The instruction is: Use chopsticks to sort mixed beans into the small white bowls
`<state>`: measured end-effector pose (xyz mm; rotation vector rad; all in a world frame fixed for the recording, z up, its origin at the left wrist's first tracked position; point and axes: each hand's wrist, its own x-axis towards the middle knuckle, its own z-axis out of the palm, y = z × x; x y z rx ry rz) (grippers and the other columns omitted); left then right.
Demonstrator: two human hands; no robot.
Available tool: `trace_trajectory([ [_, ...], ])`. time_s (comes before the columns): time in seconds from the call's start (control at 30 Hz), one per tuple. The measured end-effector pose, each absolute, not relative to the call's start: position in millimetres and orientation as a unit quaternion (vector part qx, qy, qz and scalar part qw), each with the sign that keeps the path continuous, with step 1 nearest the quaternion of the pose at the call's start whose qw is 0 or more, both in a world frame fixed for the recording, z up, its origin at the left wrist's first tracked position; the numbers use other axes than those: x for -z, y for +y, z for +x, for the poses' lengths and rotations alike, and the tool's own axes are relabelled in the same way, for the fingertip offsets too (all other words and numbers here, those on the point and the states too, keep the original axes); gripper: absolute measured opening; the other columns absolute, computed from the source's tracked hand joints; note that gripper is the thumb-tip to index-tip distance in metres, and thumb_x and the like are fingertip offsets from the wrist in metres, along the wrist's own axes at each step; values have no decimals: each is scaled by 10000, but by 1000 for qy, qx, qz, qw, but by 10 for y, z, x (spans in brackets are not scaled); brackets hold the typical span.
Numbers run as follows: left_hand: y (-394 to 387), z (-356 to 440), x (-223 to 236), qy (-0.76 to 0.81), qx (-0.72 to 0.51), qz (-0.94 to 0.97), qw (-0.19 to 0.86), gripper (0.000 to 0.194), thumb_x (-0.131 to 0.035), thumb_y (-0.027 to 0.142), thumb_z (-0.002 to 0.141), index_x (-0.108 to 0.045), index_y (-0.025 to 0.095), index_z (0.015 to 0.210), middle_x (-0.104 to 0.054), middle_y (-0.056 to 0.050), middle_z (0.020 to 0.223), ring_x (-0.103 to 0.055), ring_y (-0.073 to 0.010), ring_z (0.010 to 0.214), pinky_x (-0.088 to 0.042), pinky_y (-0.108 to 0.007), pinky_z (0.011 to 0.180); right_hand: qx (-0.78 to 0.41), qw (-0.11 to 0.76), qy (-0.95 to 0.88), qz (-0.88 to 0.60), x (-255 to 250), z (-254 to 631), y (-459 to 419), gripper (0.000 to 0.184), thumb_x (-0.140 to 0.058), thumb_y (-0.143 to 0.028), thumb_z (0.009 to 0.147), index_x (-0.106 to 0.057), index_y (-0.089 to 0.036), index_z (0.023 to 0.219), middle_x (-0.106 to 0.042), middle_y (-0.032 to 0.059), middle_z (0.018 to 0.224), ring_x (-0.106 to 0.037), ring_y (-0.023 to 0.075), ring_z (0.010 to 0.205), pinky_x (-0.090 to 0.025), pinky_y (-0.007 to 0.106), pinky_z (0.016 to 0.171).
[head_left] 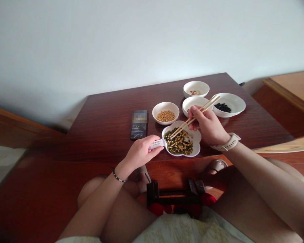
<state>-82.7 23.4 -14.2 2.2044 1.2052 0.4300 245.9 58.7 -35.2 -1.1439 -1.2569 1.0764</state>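
Observation:
My left hand (143, 149) is closed around the short handle of a white, flower-shaped dish (198, 143) at the table's near edge. Mixed beans (180, 142), yellow, green and dark, cover most of its bottom. In my right hand (209, 125) is a pair of wooden chopsticks (189, 120), slanting down to the left with their tips at the beans in the dish. Whether the tips pinch a bean is too small to tell. Just behind the dish stands a white bowl (155, 111) of yellow soybeans (165, 116).
Behind my right hand stand a white bowl (189, 101) partly hidden by it, a wider bowl (239, 103) with black beans, and a far bowl (202, 86) with a few reddish and pale pieces. A phone (139, 130) lies left on the dark table (103, 118), against a pale wall.

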Motion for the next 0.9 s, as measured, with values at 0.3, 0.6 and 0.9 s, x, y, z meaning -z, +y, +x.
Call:
trace_trajectory([
  [0.3, 253, -811, 131, 448, -156, 829, 296, 75, -763, 409, 1216, -817, 367, 1248, -967, -90, 1295, -915, -363, 1160, -721, -502, 1094, -473, 554, -498, -470, 365, 2509, 624, 678, -905, -918, 1109, -743, -290, 910, -667, 46, 713, -601, 197, 573, -415, 368, 503],
  [0.6, 262, -813, 128, 441, -153, 836, 289, 86, -762, 390, 1220, -828, 347, 1252, -965, -95, 1297, -924, -363, 1156, -721, -490, 1082, -491, 568, -485, -447, 386, 2550, 631, 593, -926, -800, 1162, -756, -276, 944, -696, 42, 781, -575, 170, 593, -382, 359, 515],
  [0.9, 291, -844, 196, 408, -177, 854, 269, 145, -805, 381, 1236, -835, 241, 1260, -972, -104, 1218, -916, -304, 1024, -709, -414, 958, -510, 604, -434, -432, 202, 2545, 624, 674, -1088, -857, 973, -761, -275, 884, -641, 9, 709, -545, 148, 551, -400, 315, 465],
])
